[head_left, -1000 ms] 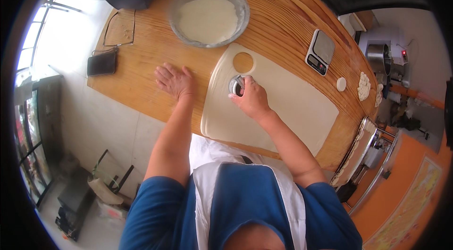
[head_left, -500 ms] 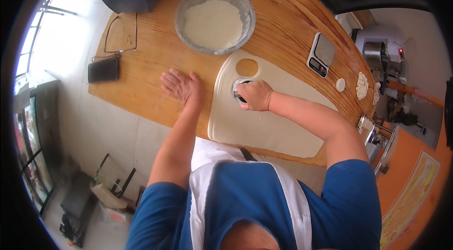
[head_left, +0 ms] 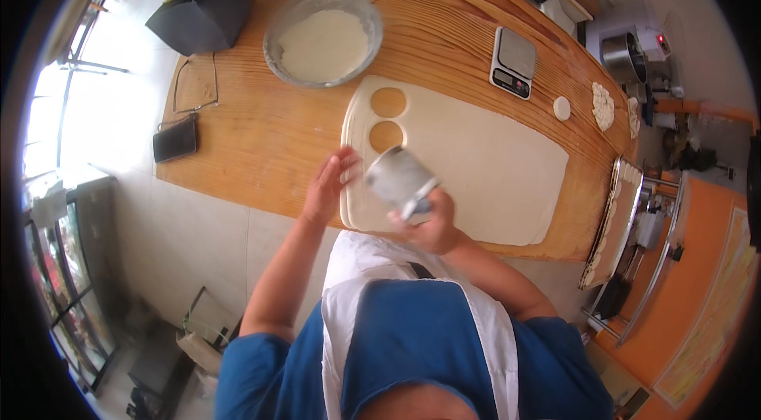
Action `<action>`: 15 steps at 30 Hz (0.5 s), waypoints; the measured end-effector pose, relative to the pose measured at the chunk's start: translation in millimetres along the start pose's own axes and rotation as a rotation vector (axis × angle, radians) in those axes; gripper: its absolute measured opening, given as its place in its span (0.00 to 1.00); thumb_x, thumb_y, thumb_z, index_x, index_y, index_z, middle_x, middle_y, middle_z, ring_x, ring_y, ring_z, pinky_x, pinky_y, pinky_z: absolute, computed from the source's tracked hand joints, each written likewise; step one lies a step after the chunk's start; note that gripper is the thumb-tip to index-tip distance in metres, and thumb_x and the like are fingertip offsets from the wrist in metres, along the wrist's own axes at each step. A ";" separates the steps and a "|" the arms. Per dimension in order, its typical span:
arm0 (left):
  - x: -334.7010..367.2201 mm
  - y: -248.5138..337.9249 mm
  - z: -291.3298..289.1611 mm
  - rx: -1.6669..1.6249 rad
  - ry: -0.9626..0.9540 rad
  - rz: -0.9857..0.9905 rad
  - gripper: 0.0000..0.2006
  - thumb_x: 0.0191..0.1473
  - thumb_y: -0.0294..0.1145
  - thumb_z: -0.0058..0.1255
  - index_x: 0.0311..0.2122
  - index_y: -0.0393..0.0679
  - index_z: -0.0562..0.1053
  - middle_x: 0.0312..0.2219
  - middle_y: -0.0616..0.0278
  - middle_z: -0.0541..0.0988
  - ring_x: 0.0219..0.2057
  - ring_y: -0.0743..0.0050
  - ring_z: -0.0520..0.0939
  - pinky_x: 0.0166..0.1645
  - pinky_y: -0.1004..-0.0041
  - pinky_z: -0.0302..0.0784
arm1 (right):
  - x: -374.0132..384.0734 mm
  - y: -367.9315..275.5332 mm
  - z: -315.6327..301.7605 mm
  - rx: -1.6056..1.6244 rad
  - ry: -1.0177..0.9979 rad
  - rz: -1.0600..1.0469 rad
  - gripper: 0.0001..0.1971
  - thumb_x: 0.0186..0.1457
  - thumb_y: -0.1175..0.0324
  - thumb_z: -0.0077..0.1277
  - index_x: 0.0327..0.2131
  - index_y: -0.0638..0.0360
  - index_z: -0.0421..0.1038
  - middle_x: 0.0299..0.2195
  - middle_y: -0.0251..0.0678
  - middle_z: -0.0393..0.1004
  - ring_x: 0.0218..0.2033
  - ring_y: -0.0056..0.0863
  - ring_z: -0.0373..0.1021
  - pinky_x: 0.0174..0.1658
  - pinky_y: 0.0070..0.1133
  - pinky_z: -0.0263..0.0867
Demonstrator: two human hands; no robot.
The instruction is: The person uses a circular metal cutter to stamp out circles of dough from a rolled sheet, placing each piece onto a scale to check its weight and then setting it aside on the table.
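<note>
A wide sheet of pale rolled dough (head_left: 483, 166) lies on the wooden table (head_left: 261, 135), with two round holes near its left end. Over the lower left of the dough, my right hand (head_left: 436, 226) grips a metal round cutter (head_left: 399, 176), lifted off the sheet and tipped on its side, slightly blurred. Whether a dough round sits inside the cutter is hidden. My left hand (head_left: 326, 189) is raised at the dough's left edge, fingers apart and a little bent, holding nothing, just beside the cutter's rim.
A metal bowl (head_left: 273, 47) of white flour stands beyond the dough. To the right are a digital scale (head_left: 517, 55), a white disc (head_left: 561, 108), dough scraps (head_left: 602, 107) and a tray (head_left: 626, 214) of rounds. A dark bag (head_left: 206, 20), glasses (head_left: 216, 87) and black wallet (head_left: 175, 139) lie left.
My right hand has raised the cutter off the dough and drawn it toward me, uncovering a second hole. My left hand has left the tabletop and come over beside the cutter. The view has shifted.
</note>
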State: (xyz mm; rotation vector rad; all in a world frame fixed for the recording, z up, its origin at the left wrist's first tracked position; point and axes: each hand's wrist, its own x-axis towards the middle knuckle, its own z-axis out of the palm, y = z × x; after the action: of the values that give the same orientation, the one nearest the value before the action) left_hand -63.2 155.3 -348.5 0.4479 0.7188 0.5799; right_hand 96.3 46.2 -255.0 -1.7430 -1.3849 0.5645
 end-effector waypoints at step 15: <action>26.7 -3.7 63.4 -0.014 0.063 0.018 0.14 0.52 0.31 0.38 0.44 0.39 0.62 0.37 0.58 0.69 0.40 0.70 0.69 0.45 0.72 0.66 | 3.3 50.8 -26.4 -0.255 -0.260 0.123 0.17 0.39 0.63 0.51 0.31 0.64 0.63 0.27 0.44 0.69 0.30 0.39 0.67 0.33 0.28 0.63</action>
State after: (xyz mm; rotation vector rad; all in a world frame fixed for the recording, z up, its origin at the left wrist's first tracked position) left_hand -0.2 157.8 -320.9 0.4246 0.7712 0.6180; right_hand 146.7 37.9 -281.0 -2.0251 -1.5926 0.7292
